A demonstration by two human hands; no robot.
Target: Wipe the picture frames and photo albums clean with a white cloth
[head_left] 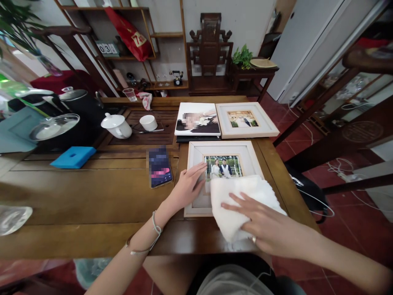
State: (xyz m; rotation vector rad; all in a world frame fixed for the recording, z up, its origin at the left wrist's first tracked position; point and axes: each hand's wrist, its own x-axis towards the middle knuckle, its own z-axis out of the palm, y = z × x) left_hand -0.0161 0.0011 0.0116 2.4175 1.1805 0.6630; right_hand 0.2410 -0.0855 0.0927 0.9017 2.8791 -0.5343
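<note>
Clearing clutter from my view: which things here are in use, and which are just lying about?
In use: left hand flat on the near photo frame; right hand pressing the white cloth onto it.
Lying about, untouched: phone; blue pad; white teapot; white cup; frameless print; far frame.

Left hand (187, 186) lies flat, fingers pointing toward two o'clock. Right hand (264, 223) rests palm-down, fingers spread toward ten o'clock.
</note>
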